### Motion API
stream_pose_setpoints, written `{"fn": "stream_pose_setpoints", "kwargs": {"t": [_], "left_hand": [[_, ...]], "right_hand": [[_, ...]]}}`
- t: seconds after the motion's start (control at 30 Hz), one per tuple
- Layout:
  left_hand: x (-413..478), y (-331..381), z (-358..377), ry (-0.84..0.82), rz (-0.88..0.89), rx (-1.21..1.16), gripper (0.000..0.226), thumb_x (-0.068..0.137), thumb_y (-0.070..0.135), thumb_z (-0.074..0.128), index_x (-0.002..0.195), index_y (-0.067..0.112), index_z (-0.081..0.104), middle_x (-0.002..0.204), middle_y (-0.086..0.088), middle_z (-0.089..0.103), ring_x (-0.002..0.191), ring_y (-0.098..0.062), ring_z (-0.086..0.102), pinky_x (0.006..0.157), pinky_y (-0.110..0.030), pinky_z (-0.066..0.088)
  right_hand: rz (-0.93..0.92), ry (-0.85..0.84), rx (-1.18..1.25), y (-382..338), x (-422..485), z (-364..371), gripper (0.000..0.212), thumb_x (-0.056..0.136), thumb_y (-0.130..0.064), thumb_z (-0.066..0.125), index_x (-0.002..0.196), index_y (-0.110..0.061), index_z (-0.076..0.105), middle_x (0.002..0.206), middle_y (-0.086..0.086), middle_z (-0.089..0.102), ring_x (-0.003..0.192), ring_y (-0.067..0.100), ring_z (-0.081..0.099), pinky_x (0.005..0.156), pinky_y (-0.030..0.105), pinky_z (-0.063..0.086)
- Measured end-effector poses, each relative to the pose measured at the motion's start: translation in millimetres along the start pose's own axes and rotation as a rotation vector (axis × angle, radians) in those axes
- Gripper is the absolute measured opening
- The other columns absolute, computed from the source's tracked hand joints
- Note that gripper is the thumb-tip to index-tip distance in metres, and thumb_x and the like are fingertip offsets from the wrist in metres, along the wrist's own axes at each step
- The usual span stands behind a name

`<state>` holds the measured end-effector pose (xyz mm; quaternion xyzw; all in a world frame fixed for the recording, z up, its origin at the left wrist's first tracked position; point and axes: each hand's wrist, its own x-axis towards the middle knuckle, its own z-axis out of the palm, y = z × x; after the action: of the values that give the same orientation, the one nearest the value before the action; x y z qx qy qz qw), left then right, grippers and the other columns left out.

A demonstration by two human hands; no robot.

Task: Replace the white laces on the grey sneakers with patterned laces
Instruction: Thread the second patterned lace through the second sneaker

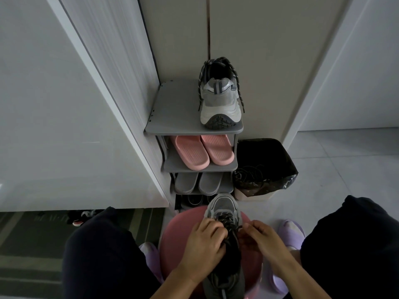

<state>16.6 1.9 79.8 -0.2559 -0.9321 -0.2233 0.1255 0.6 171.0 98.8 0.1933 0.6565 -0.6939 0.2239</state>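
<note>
A grey sneaker [223,207] lies on a pink round stool [183,231] between my knees, toe pointing away. Dark patterned laces [226,221] run through its eyelets. My left hand [204,240] pinches the lace on the sneaker's left side. My right hand [258,236] pinches the lace end on its right side. The second grey sneaker [220,100] stands heel towards me on the top shelf of the shoe rack [172,117], with patterned laces hanging loose down both its sides.
Pink slippers [203,152] and grey slippers [197,183] fill the lower shelves. A bin with a black bag [265,169] stands right of the rack, with thin dark cords on the bag. White cabinet walls flank the rack. My purple slippers [291,231] rest on the tiled floor.
</note>
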Motion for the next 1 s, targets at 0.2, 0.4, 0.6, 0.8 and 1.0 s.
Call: {"fn": "stream_pose_setpoints", "kwargs": {"t": [0.2, 0.4, 0.6, 0.8, 1.0], "left_hand": [[0.7, -1.6, -4.4, 0.082, -0.052, -0.061, 0.019, 0.065, 0.018, 0.057, 0.079, 0.024, 0.045, 0.084, 0.014, 0.062, 0.09, -0.002, 0.051, 0.053, -0.011, 0.041], [-13.4, -1.7, 4.0, 0.01, -0.296, -0.154, 0.031, 0.064, 0.036, 0.053, 0.092, 0.025, 0.045, 0.098, 0.017, 0.044, 0.088, 0.001, 0.046, 0.045, -0.006, 0.04], [-22.2, -6.7, 6.3, 0.003, -0.45, -0.244, 0.053, 0.066, 0.057, 0.045, 0.109, 0.027, 0.052, 0.099, 0.024, 0.045, 0.088, 0.007, 0.048, 0.065, -0.001, 0.035], [-22.9, -7.9, 5.8, 0.0, -0.388, -0.283, 0.036, 0.066, 0.04, 0.055, 0.102, 0.035, 0.049, 0.105, 0.02, 0.046, 0.085, 0.004, 0.056, 0.062, -0.008, 0.048], [-18.7, -7.1, -0.7, -0.077, -0.31, -0.224, 0.033, 0.068, 0.038, 0.056, 0.101, 0.035, 0.056, 0.096, 0.018, 0.047, 0.072, 0.005, 0.057, 0.051, -0.009, 0.047]], "right_hand": [[0.018, 0.046, 0.126, -3.5, -3.6, 5.4, 0.026, 0.091, 0.008, 0.036, 0.069, -0.003, 0.043, 0.063, 0.016, 0.066, 0.049, 0.021, 0.063, 0.044, 0.024, 0.053], [-0.019, 0.008, 0.135, 0.1, -9.3, 3.7, 0.028, 0.089, 0.007, 0.043, 0.064, -0.003, 0.051, 0.064, 0.016, 0.065, 0.059, 0.024, 0.061, 0.058, 0.027, 0.053], [-0.173, -0.23, -0.237, -2.2, -13.5, -9.8, 0.02, 0.058, -0.033, 0.061, 0.045, -0.02, 0.054, 0.049, -0.005, 0.053, 0.055, 0.004, 0.046, 0.059, 0.013, 0.036], [-0.113, -0.265, -0.602, 5.9, -8.0, -16.9, 0.038, 0.082, -0.022, 0.063, 0.045, -0.032, 0.059, 0.052, -0.008, 0.056, 0.057, 0.002, 0.046, 0.068, 0.025, 0.038], [-0.277, 0.018, -0.995, -0.1, -27.8, -6.1, 0.047, 0.073, -0.068, 0.043, 0.093, -0.03, 0.061, 0.098, -0.006, 0.051, 0.095, 0.011, 0.053, 0.088, 0.019, 0.039]]}}
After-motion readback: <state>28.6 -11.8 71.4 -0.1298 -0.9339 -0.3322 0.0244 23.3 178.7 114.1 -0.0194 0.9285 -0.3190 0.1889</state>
